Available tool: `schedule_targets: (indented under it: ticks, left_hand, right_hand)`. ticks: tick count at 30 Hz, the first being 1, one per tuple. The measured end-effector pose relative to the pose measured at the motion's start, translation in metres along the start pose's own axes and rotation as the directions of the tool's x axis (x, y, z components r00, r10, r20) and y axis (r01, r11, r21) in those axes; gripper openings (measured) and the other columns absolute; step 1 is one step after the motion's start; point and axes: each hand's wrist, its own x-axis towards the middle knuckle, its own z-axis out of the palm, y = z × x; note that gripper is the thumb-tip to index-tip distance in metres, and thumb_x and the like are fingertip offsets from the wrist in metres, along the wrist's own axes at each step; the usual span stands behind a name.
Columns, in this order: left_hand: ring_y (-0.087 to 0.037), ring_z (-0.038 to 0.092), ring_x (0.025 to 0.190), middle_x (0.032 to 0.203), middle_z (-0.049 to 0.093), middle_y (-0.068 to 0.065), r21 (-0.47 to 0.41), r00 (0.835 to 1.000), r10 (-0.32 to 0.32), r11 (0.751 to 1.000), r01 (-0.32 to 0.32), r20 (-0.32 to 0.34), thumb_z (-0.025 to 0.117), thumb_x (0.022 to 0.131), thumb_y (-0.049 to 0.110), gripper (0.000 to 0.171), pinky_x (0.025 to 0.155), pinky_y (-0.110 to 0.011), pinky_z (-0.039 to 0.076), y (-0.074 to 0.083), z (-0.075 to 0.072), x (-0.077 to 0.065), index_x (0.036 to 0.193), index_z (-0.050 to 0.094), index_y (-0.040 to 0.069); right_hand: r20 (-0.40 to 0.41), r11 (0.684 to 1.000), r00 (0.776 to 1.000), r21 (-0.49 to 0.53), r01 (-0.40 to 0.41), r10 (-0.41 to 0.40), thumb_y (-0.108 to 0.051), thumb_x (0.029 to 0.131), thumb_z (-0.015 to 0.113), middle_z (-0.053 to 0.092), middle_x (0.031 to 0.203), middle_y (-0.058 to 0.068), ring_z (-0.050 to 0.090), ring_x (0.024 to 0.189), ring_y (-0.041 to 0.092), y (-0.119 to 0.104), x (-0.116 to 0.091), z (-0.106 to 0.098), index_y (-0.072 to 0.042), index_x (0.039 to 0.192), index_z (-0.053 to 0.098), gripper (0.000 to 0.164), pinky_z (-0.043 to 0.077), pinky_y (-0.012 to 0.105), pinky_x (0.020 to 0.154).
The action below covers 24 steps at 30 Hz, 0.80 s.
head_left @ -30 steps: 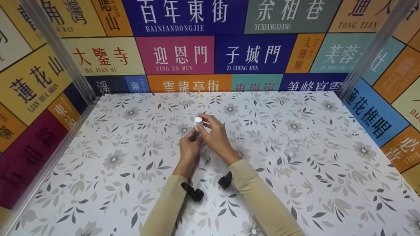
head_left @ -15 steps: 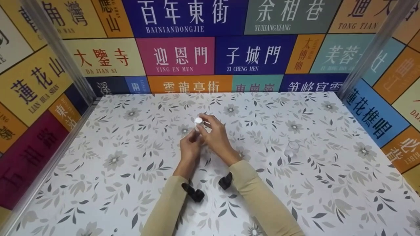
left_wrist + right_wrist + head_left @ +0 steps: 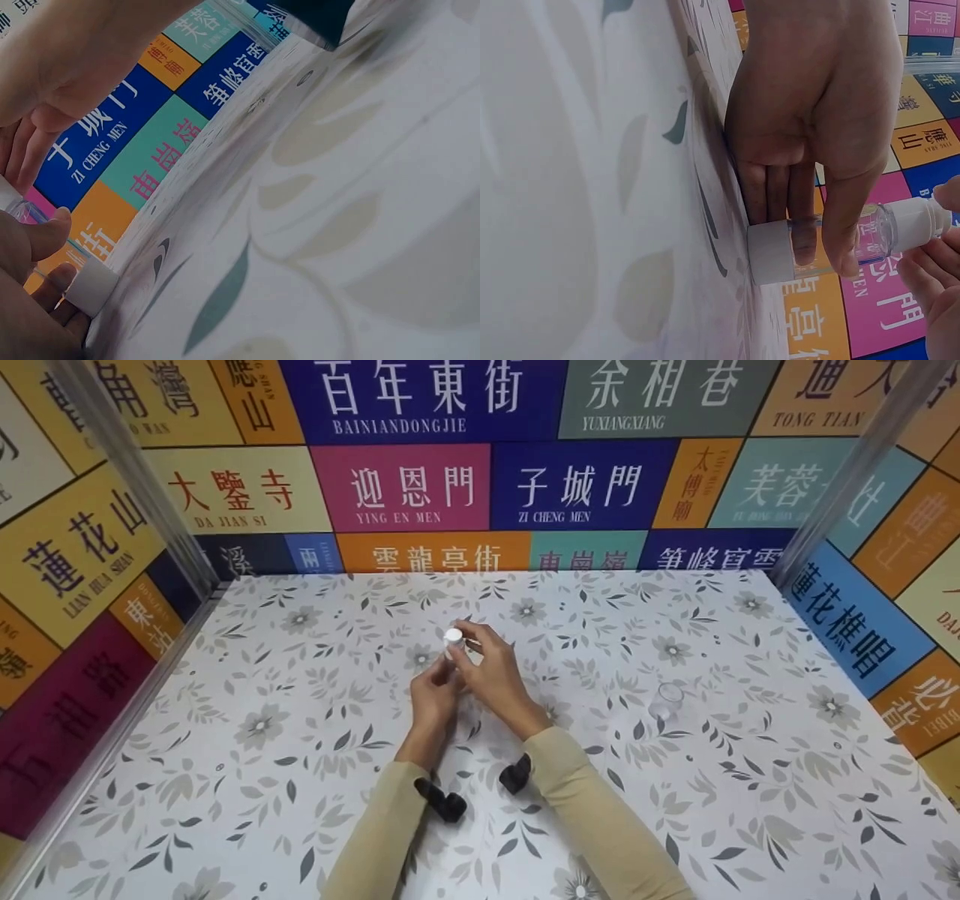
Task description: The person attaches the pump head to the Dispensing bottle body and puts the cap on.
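Note:
A small clear bottle (image 3: 866,244) stands upright between my two hands, its white base (image 3: 770,253) at or just above the tablecloth. My left hand (image 3: 433,701) grips the clear body low down, with thumb and fingers around it, as the right wrist view shows. On top is a white cap (image 3: 454,636), which my right hand (image 3: 491,666) pinches between thumb and fingers. In the left wrist view, the white base (image 3: 91,286) shows beside my left fingers, while the cap is partly cut off at the left edge.
A small clear cup-shaped piece (image 3: 666,701) rests on the table to the right of my hands. The flowered tablecloth (image 3: 315,810) reaches back to colourful panels (image 3: 401,484) with Chinese lettering. Clear upright posts (image 3: 161,502) stand at the back corners.

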Motion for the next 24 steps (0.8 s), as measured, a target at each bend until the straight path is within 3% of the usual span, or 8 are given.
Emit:
schedule_targets:
  ticks: [7,13,21,24]
  left_hand:
    - [-0.031,0.062,0.126,0.132,0.065,-0.022,-0.066,1.000,-0.007,0.998,0.007,0.006,0.065,0.090,-0.001,0.046,0.104,-0.036,0.054,-0.0005,0.0003,0.0000,0.135,0.058,-0.002]
    - [-0.032,0.058,0.132,0.138,0.061,-0.021,-0.018,1.000,-0.012,1.000,0.012,-0.001,0.064,0.089,-0.002,0.047,0.110,-0.038,0.049,-0.0008,0.0004,0.0010,0.136,0.058,0.001]
    - [-0.030,0.066,0.119,0.128,0.068,-0.021,-0.075,1.000,-0.016,0.997,0.016,-0.008,0.064,0.090,-0.001,0.043,0.097,-0.034,0.057,-0.0004,0.0013,0.0005,0.133,0.061,0.001]
    - [-0.029,0.066,0.119,0.128,0.068,-0.020,-0.055,1.000,-0.019,0.998,0.018,-0.005,0.064,0.090,0.001,0.042,0.099,-0.034,0.056,-0.0001,0.0008,0.0008,0.133,0.062,0.002]
  right_hand:
    - [0.024,0.999,1.000,-0.035,0.003,-0.003,-0.009,0.096,0.065,0.067,0.118,0.021,0.068,0.113,0.033,0.0003,-0.0008,-0.0005,0.004,0.126,0.060,0.033,0.057,0.034,0.100]
    - [0.037,1.000,0.999,-0.027,-0.015,0.016,-0.011,0.095,0.067,0.065,0.126,0.021,0.064,0.120,0.033,-0.0011,0.0003,-0.0019,0.004,0.129,0.058,0.038,0.055,0.035,0.103]
    - [0.048,0.999,0.999,-0.044,-0.014,0.016,-0.010,0.098,0.063,0.065,0.125,0.022,0.065,0.119,0.032,-0.0034,0.0007,-0.0017,0.006,0.132,0.056,0.038,0.054,0.034,0.104]
    - [0.053,0.999,0.998,-0.046,-0.019,0.022,-0.010,0.098,0.062,0.065,0.125,0.022,0.065,0.119,0.032,-0.0029,0.0007,-0.0017,0.005,0.133,0.056,0.038,0.054,0.035,0.104]
